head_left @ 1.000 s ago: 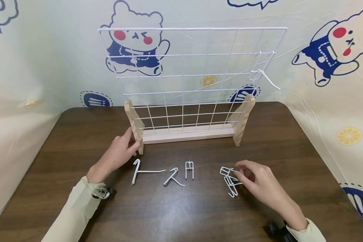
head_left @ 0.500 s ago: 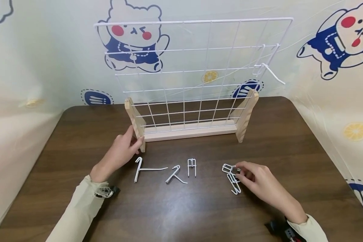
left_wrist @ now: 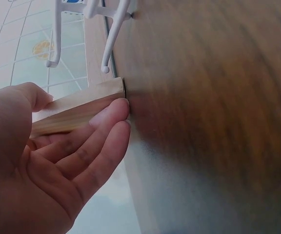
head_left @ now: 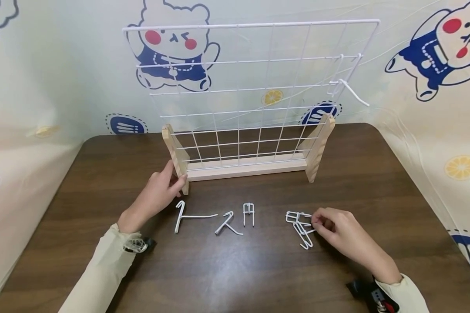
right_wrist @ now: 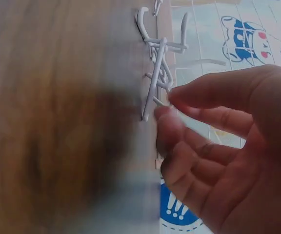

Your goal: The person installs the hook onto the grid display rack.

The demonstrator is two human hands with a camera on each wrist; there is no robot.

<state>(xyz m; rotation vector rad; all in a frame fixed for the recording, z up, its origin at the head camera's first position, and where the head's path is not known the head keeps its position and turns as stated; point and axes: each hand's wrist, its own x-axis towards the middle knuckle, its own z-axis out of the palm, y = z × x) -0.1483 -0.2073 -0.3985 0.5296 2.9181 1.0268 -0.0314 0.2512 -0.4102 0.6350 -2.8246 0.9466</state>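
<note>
A white wire grid rack [head_left: 238, 88] stands on a wooden base. My left hand [head_left: 153, 196] grips the rack's left wooden leg [head_left: 177, 157], thumb on one side and fingers on the other; the left wrist view shows the leg [left_wrist: 89, 105] between them. At the right, my right hand [head_left: 346, 234] pinches the end of a white hook in a small overlapping pile of hooks [head_left: 298, 218]. In the right wrist view, thumb and index finger meet at the tip of the hooks [right_wrist: 159, 73]. One hook [head_left: 349, 91] hangs at the grid's upper right.
Three separate white hooks lie in front of the rack: a long one [head_left: 196, 216], a shorter one [head_left: 228, 224] and a small upright-looking one [head_left: 248, 213]. The brown table [head_left: 235, 278] meets a patterned cloth [head_left: 82, 78] behind and at both sides.
My right hand has shifted slightly to the right, and the upper hook of the pile has turned a little with it. The left hand stays on the leg. The head view has tilted slightly.
</note>
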